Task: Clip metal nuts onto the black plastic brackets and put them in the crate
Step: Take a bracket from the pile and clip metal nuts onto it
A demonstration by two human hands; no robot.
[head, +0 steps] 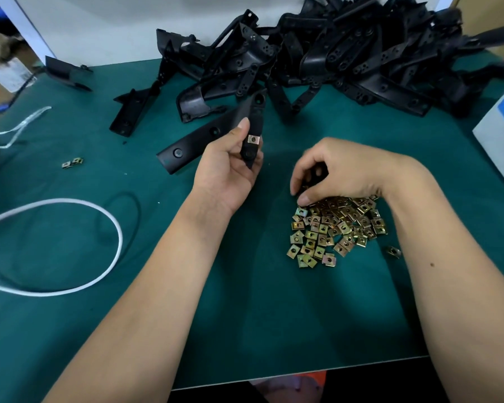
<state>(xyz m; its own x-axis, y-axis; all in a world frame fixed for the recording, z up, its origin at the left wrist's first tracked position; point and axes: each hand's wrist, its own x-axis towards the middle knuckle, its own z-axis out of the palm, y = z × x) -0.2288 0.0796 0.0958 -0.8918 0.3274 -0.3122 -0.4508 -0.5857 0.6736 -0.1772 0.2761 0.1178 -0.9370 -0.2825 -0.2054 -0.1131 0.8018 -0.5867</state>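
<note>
Left grip (230, 161) holds a bracket (216, 132); right grip (332, 173) — fingers curled — pinches nuts (335, 228).

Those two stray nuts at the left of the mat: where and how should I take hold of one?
Judging by how they lie, pinch one of the stray nuts across its flat side edges, coming from above. They lie low on the green mat, touching each other, so take the outer one first.

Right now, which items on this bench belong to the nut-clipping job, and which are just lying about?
Job:
- held bracket, gripped by left hand
- nut clipped on it
- nut pile under right hand
- bracket heap

Lying about:
- white cable
- white box
- two stray nuts
</note>
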